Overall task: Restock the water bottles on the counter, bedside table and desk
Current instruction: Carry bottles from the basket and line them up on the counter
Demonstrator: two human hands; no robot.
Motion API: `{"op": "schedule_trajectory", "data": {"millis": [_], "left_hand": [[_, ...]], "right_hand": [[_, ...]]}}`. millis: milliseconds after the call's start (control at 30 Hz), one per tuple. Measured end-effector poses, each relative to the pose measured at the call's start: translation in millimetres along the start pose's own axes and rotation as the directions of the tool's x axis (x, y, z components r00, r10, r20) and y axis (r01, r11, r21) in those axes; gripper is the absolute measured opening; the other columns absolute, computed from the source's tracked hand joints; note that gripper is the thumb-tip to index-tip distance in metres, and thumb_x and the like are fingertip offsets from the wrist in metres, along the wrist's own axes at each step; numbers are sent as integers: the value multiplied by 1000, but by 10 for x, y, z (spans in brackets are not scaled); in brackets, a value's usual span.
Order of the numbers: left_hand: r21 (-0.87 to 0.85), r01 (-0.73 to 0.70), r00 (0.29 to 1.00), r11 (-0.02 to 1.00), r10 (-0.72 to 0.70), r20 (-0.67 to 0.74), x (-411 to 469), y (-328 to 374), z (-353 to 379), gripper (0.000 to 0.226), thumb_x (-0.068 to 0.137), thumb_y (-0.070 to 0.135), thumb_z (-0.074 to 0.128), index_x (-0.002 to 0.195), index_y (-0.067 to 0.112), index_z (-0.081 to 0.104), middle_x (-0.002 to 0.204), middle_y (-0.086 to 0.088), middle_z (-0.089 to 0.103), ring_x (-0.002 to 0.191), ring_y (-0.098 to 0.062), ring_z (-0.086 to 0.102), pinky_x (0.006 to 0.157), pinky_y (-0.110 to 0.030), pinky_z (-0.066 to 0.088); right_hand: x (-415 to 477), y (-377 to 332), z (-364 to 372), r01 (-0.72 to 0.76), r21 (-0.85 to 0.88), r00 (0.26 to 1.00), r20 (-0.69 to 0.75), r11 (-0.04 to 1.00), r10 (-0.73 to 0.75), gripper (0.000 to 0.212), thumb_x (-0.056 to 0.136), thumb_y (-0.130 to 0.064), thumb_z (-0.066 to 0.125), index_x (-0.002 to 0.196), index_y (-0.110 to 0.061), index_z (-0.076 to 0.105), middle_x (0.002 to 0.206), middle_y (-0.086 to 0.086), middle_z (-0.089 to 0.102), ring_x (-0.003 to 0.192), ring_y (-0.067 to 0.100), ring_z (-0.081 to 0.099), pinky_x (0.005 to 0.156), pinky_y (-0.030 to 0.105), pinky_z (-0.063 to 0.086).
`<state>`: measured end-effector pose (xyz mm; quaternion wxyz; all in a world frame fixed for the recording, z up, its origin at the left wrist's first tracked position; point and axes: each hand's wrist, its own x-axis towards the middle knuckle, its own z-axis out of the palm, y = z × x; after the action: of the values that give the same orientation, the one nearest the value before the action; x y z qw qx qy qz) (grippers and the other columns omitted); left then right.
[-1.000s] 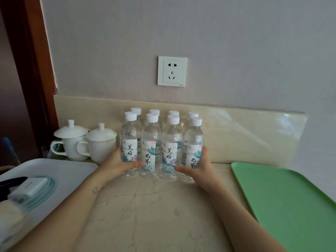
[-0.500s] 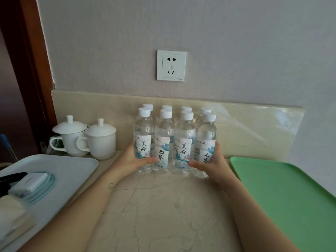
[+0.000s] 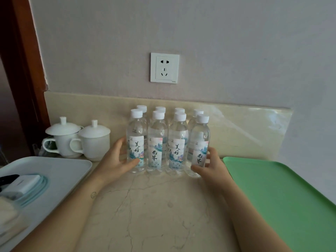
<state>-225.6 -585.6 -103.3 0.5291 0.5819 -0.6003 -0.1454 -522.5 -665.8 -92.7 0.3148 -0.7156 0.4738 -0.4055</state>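
Directly below the wall socket (image 3: 164,67), on the marble counter (image 3: 154,206), eight water bottles (image 3: 157,148) are stood in two rows of four, with the back row close to the backsplash (image 3: 236,124). The group is clasped from both sides. The left hand (image 3: 116,159) is curled round the front bottle at the left end, with the thumb laid low across its front. The right hand (image 3: 211,166) is wrapped in the same way round the front bottle at the right end. Below and to the left of the socket, two lidded cups (image 3: 96,140) and a white tray (image 3: 60,170) are seen. Below and to the right of it, a green tray (image 3: 281,197) lies just beside the right hand.

The step in hand is judged to be the squaring of the group on the counter. It is done well if both hands are pressed inward evenly and low on the bottles, so that none is tipped. The right-end front bottle seems to stand a little out of line and should be eased back. The labels are best turned to the front. The grip should be loosened only when all bottles stand firmly.
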Motion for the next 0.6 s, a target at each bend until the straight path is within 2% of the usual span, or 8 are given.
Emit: {"op": "schedule_trajectory", "data": {"millis": [67,133,200,300,367,400,500,600], "left_hand": [[85,-14,1000,996,15,-17,-28,9,-1,71,79,13,79,134,33,40,114,26,56,106,5,59,87,-11,46],[112,-23,999,993,26,-30,-25,11,10,71,78,11,80,132,32,40,109,26,56,97,17,57,75,1,41],[114,-26,999,993,31,-39,-10,6,20,71,78,8,80,132,31,40,109,23,56,95,24,54,71,3,41],[78,-6,999,997,9,-33,-15,2,42,72,78,6,79,132,31,39,112,20,57,99,18,56,72,-1,45],[54,12,1000,998,-10,-29,-24,8,52,73,78,7,79,131,36,37,114,22,57,107,8,57,75,-6,48],[63,16,999,998,-14,-30,-32,18,50,74,77,12,80,131,39,36,117,22,57,110,4,58,78,-9,49],[98,33,999,995,-32,-10,-61,76,88,99,63,46,84,142,43,24,133,25,49,119,6,52,94,-22,45],[149,75,997,986,-70,-40,-90,161,188,128,44,70,79,145,48,4,147,25,33,125,2,46,102,-35,43]], "right_hand": [[-5,-5,-2,-7,-64,1000,-1,998,7,54,77,-17,75,124,-20,50,109,-3,65,91,12,65,77,29,51],[0,-12,14,-1,-94,1000,-3,996,1,51,76,-21,76,121,-21,52,101,-9,65,89,11,65,77,29,51],[-1,-35,31,14,-126,1000,-14,992,-16,50,77,-23,75,121,-21,52,102,-8,64,92,14,64,79,31,51],[-14,-49,41,29,-151,999,-17,988,-32,51,77,-23,75,121,-21,49,110,-2,64,98,18,63,85,36,52],[-35,-71,40,50,-118,999,-11,992,-52,67,74,-24,77,129,-21,40,120,2,61,105,20,61,90,40,51],[-42,-84,46,62,-85,998,-15,994,-63,85,71,-29,81,139,-20,31,129,4,57,112,20,59,95,41,50],[-56,-130,113,46,-12,996,-70,999,-47,136,56,-59,84,153,-24,-5,153,5,34,135,19,41,110,38,37],[-63,-107,258,64,-48,991,-110,997,-69,150,46,-64,85,152,-24,-14,159,3,16,144,16,22,112,31,26]]}}
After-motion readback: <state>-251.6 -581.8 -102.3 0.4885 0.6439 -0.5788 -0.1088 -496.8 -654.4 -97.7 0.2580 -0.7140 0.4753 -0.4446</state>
